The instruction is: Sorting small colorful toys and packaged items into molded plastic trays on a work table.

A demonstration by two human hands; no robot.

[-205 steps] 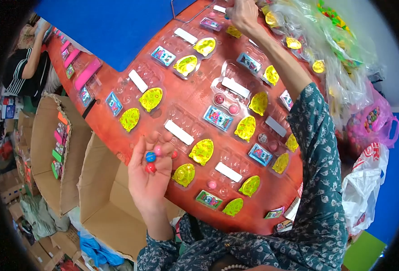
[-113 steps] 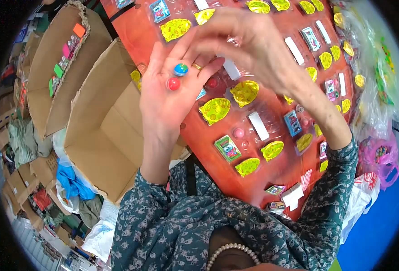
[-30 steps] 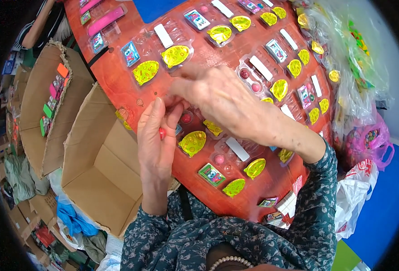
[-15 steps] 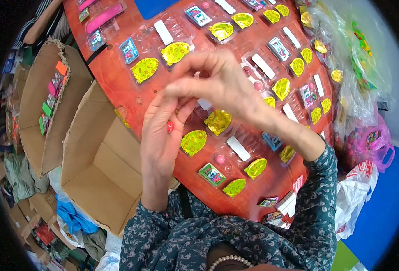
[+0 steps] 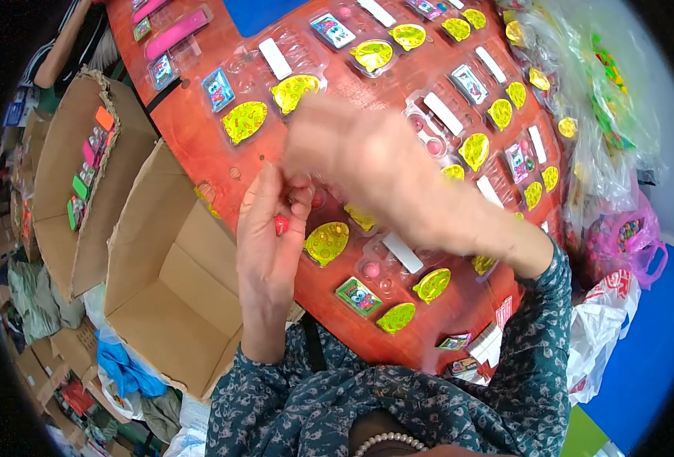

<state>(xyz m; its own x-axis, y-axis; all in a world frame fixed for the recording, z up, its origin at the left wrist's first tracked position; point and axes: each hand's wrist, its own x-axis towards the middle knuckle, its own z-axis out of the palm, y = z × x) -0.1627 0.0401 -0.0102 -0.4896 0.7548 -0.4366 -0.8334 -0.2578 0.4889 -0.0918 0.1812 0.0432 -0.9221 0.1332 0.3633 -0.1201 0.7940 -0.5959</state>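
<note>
My left hand (image 5: 262,247) is raised over the near-left part of the table, palm up with its fingers curled. A small round red ball (image 5: 281,225) is held in it, against the curled fingers. Close above it is my right hand (image 5: 375,164), back upward and smeared by motion, its fingertips near the left fingers. Whether the right fingers hold anything cannot be made out. Beneath the hands lie clear plastic trays with yellow foil egg-shaped pieces (image 5: 326,243), a white strip (image 5: 402,253), a pink ball (image 5: 371,269) and a green picture packet (image 5: 358,295).
More filled trays stand in rows across the red table (image 5: 188,137). An open cardboard box (image 5: 192,282) stands at the left, with another carton (image 5: 70,160) beyond it. Clear plastic bags (image 5: 581,137) line the right edge. Another person's arm (image 5: 62,46) shows at the far left.
My right hand has come nearer to me and turned its back more upward. The left hand has dropped slightly, with the red ball still in it.
</note>
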